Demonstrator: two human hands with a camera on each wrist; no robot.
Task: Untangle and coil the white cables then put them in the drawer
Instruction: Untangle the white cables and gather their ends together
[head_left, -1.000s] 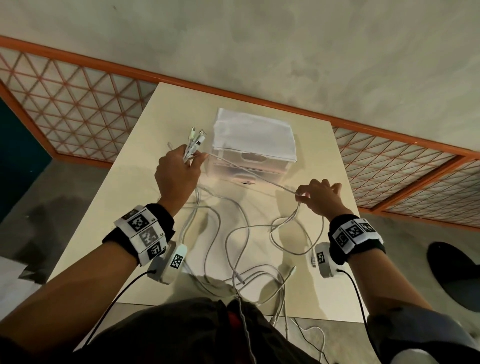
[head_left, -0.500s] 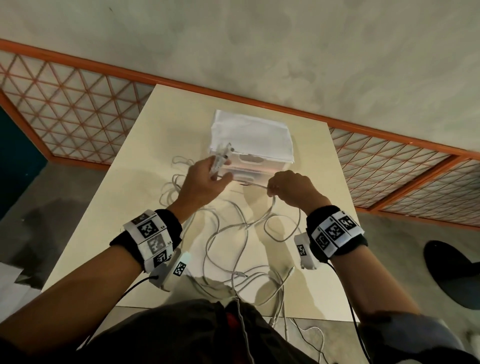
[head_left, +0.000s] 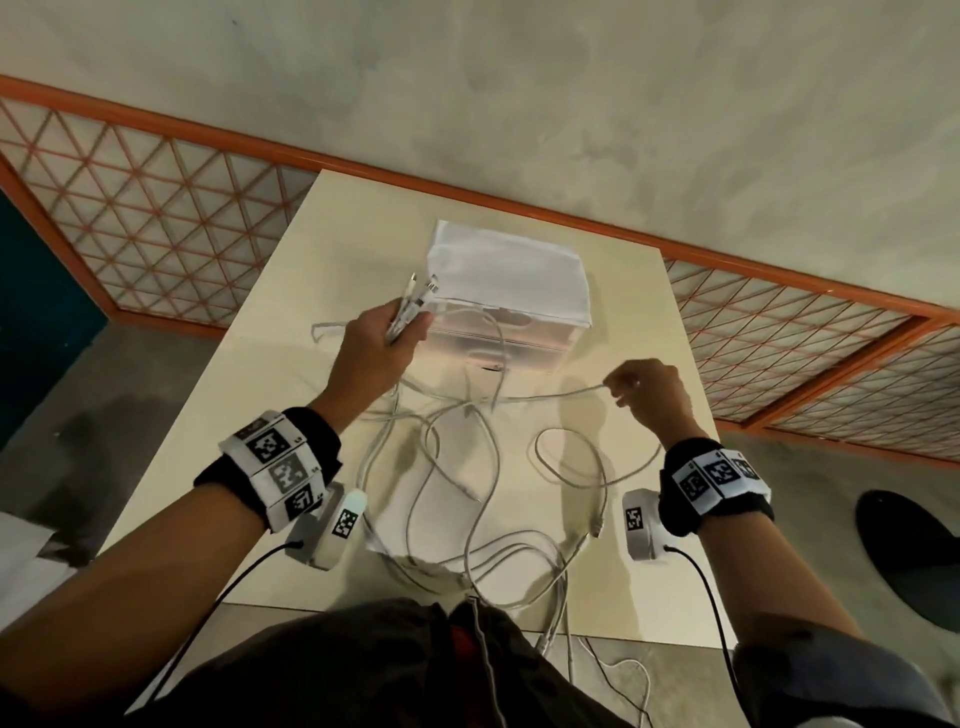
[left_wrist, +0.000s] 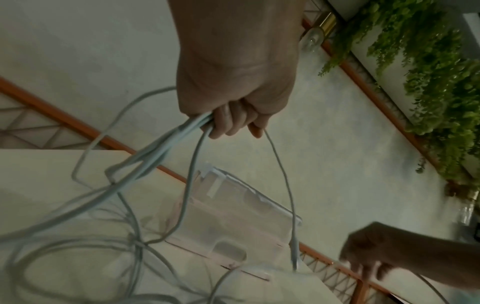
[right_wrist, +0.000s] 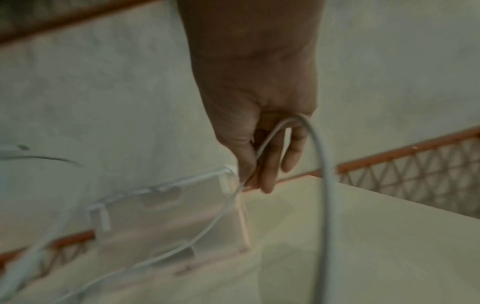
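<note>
Untangling step: the left hand (head_left: 375, 347) grips a bundle of plug ends while the right hand (head_left: 649, 388) pinches one strand of the thin white cables (head_left: 457, 467), sprawled at 6 o'clock of the translucent plastic drawer box (head_left: 511, 306) on the beige table (head_left: 322, 249); next, presumably, drawing that strand free.

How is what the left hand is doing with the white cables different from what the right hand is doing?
The left hand grips a whole bunch of cable ends in its fist, plugs poking up; the right hand pinches just one cable between its fingertips. The left hand is held up beside the clear drawer box; the right hand is out to the side, pulling its strand away. Both hold white cables above the table.
</note>
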